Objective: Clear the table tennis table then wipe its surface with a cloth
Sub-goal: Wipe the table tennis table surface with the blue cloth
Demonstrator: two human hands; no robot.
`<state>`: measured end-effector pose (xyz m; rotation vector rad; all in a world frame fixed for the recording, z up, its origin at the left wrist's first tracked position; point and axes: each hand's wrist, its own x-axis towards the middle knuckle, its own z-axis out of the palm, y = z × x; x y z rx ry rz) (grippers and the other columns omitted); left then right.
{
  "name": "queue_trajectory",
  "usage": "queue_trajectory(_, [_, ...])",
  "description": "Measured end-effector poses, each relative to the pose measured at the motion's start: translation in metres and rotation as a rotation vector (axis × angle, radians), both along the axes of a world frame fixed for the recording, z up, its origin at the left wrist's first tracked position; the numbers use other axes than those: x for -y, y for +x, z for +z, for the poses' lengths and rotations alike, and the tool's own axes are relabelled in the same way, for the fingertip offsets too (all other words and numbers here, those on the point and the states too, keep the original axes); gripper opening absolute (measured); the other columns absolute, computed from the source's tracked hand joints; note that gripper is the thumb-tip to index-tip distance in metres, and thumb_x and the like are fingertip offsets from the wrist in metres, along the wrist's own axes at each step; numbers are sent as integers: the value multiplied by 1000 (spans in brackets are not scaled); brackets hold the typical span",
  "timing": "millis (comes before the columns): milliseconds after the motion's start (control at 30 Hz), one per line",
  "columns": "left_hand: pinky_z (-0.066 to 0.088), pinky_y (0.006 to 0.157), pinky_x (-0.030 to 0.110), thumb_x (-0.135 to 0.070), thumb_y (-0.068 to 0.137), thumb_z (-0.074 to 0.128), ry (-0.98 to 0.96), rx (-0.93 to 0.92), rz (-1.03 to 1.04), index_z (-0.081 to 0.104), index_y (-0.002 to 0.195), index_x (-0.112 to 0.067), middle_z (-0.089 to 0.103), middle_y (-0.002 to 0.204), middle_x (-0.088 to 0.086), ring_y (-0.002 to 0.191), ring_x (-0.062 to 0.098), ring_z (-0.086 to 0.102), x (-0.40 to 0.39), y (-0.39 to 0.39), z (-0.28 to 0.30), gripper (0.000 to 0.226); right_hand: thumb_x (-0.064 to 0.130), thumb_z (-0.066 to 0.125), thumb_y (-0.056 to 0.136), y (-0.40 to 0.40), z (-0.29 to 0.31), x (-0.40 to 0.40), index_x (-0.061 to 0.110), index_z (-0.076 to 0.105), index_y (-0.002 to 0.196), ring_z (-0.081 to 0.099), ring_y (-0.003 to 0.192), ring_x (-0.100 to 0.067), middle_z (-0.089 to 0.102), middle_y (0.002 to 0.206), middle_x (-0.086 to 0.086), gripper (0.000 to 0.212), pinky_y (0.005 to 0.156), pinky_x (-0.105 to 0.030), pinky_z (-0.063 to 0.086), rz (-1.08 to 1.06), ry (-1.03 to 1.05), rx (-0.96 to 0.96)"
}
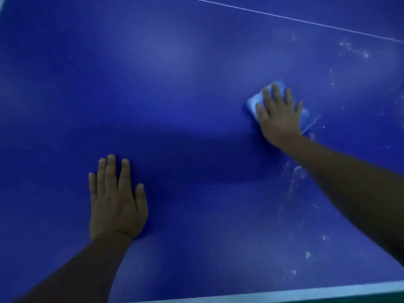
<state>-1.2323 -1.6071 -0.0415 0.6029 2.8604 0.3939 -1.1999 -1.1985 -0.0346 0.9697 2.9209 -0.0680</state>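
The table [175, 84] looks cleared, so wiping is under way; the right hand [278, 114] presses the cloth [253, 103] flat near the right edge (pale specks [293, 182] remain there); the left hand [117, 202] rests flat, fingers straight, holding nothing.

light: dim, bluish cast | floor [389, 299]: dark green strip, bottom right corner

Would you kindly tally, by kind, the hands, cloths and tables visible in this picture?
Bare hands: 2, the left hand and the right hand
Light blue folded cloth: 1
Dark blue table tennis table: 1
Total: 4
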Motion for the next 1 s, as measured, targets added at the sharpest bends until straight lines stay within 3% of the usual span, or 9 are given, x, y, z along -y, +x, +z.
queue_trajectory(100, [-1,124,48,-45,95,23,-20,-8,-13,27,154,-2,12,164,18,153,29,2,0,0,0,73,46,26,103,73,-10,71,22,32,154,20,149,-39,24,163,-6,57,114,-66,18,437,39,16])
queue_trajectory(200, [0,123,50,-45,95,22,-46,-46,-13,29,153,-1,16,162,22,152,34,7,-2,2,1,73,55,26,102,117,-8,75,30,32,154,16,151,-32,18,164,2,58,119,-59,9,725,-46,70])
queue_trajectory(400, [5,122,54,-45,94,25,-33,-86,-7,29,151,1,24,160,21,150,35,16,-6,11,7,73,58,16,95,64,3,-20,31,23,157,9,153,-27,13,166,6,68,119,-56,6,129,-39,40])
queue_trajectory(500, [7,122,54,-42,94,30,56,-81,-141,38,148,1,31,156,23,148,38,23,-22,27,15,69,54,19,98,110,-5,17,26,27,156,15,151,-33,18,165,1,64,117,-60,11,187,-10,28])
queue_trajectory(633, [20,117,58,-36,94,38,157,-73,-544,52,139,1,43,149,23,142,38,35,-51,69,13,60,51,25,103,240,-9,95,27,28,155,16,151,-37,19,165,-4,57,116,-63,14,481,-19,72])
queue_trajectory(767, [17,118,53,-43,102,23,65,-32,-762,50,142,-2,41,152,19,145,34,30,-51,86,2,63,54,26,103,261,-6,74,29,30,154,19,150,-36,18,165,-3,57,117,-61,14,590,-33,127])
queue_trajectory(867, [13,120,51,-43,102,24,43,-13,-772,49,142,-2,39,153,18,146,33,27,-51,85,1,63,54,24,99,210,-5,39,27,28,154,21,149,-37,23,163,-3,61,115,-63,19,288,-52,68])
queue_trajectory(1000, [11,121,49,-40,98,31,44,7,-748,50,141,-2,37,155,18,148,31,25,-53,88,5,61,61,7,95,151,-6,27,35,14,158,2,153,-28,4,167,6,68,119,-59,3,-115,-81,11])
